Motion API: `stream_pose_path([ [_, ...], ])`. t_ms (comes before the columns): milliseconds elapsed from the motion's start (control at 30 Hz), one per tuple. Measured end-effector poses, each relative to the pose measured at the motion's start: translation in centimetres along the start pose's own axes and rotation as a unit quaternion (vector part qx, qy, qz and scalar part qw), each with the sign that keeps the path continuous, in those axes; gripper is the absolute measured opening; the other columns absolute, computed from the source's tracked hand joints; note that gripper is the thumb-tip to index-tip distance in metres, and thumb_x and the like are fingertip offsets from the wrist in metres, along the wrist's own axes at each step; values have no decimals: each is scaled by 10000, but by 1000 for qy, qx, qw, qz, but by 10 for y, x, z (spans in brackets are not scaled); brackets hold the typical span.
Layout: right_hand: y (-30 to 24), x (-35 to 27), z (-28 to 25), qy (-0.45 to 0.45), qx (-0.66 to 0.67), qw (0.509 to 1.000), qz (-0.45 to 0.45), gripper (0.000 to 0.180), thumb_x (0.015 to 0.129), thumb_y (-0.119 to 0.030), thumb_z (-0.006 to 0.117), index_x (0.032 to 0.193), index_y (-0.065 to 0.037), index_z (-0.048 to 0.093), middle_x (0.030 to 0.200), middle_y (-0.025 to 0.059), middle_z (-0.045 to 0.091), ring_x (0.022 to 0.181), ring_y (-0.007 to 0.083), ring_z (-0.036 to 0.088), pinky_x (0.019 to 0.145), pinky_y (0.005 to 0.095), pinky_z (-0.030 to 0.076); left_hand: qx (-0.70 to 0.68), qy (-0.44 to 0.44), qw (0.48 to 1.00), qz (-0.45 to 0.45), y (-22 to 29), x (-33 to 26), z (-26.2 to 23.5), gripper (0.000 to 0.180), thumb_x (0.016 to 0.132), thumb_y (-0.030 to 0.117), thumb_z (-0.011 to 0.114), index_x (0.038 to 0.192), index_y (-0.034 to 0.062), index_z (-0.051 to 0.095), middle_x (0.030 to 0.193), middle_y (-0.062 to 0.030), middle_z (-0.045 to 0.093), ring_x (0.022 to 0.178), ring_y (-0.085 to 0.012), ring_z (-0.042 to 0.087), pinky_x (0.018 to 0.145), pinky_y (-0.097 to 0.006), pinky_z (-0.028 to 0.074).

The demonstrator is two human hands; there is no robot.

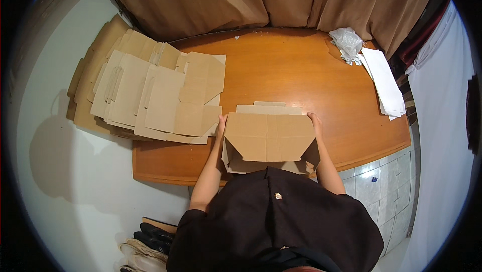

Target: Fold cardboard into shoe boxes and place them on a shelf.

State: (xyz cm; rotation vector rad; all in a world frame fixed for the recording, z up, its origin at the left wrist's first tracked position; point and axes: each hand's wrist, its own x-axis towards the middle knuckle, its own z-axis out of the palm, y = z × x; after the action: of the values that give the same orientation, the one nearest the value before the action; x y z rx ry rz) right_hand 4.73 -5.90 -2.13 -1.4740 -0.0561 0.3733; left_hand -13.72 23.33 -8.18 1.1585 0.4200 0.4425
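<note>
At frame centre I hold a half-folded brown cardboard box (266, 141) — my left hand (221, 121) and right hand (315, 120) grip its upper corners, fingers curled onto the edges.

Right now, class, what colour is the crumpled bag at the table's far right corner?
The crumpled bag is white and translucent, seen best in the head view.

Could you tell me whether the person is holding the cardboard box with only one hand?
No, both hands are on it: the left hand grips the left edge of the cardboard box and the right hand grips its right edge.
</note>
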Motion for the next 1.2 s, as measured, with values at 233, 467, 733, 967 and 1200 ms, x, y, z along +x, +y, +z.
stream_pose_path([
  [233, 8, 48, -10, -98, -292, 949, -64, 206, 784, -173, 549, 725, 12, 617, 650, 50, 581, 575, 146, 524, 541, 285, 417, -35, 43, 968, -244, 28, 24, 15, 428, 889, 473, 479, 916, 70, 621, 778, -52, 599, 682, -148, 566, 642, -292, 458],
  [467, 28, 81, -1, -87, -181, 979, 36, 297, 831, -290, 540, 827, -6, 630, 663, 70, 581, 545, 150, 513, 517, 301, 415, 118, 113, 985, -51, -4, 44, -29, 464, 921, 448, 431, 969, 34, 636, 812, -59, 606, 800, -150, 567, 739, -261, 421],
  [733, -13, 8, -39, 47, -39, 996, 71, 442, 869, -425, 467, 1197, -133, 523, 986, 6, 555, 909, 130, 515, 832, 319, 375, 83, 71, 982, -152, 66, -9, 19, 780, 857, 695, 186, 1409, 154, 286, 1440, -174, 276, 1341, -318, 217, 1047, -540, 158],
  [967, -49, -34, -18, -113, 54, 992, -10, 752, 804, -361, 568, 1430, -148, 209, 1423, 180, 245, 1327, 297, 233, 1040, 405, 268, 45, -50, 988, -140, 73, -18, 62, 830, 886, 652, 236, 1436, 43, 105, 1489, -135, 144, 1371, -254, 149, 1100, -367, 148],
  [1200, -55, -40, -57, -19, 56, 998, -23, 594, 824, -153, 540, 1371, -58, 328, 1334, 111, 407, 1217, 222, 403, 990, 309, 333, 29, -115, 985, -127, 46, -12, 102, 793, 894, 618, 284, 1436, 64, 117, 1487, -152, 133, 1372, -263, 141, 1101, -385, 147],
])
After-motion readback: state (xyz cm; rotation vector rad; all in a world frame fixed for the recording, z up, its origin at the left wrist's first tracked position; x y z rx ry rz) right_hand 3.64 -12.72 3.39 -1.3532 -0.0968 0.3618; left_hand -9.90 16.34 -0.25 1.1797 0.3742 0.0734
